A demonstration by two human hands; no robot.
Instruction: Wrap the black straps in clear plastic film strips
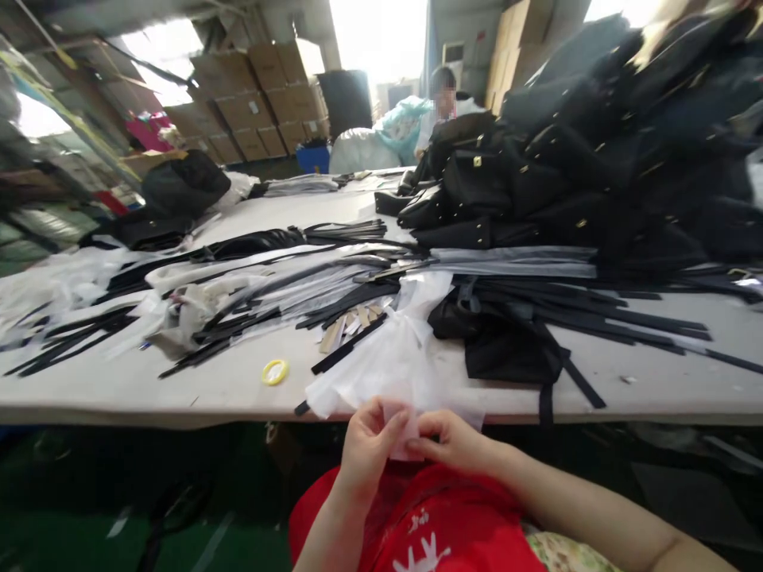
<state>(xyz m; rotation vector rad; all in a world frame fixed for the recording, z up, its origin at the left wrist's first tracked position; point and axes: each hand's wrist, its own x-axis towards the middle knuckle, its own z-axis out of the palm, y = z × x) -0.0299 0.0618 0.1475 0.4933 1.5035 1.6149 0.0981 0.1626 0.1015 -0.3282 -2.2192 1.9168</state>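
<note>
Both hands come together just in front of the table's near edge. My left hand pinches the near end of a thin, white translucent sheet, perhaps a plastic bag. My right hand grips the same end from the other side with its thumb and fingers. The rest of the sheet lies crumpled on the tabletop, rising to a gathered peak at the back. A black fabric piece with a strap hanging over the edge lies to the right of it.
A yellow tape roll rests on the table at left. Black strips spread on both sides. Black bags are heaped at the back right. Beyond are a person and stacked cardboard boxes.
</note>
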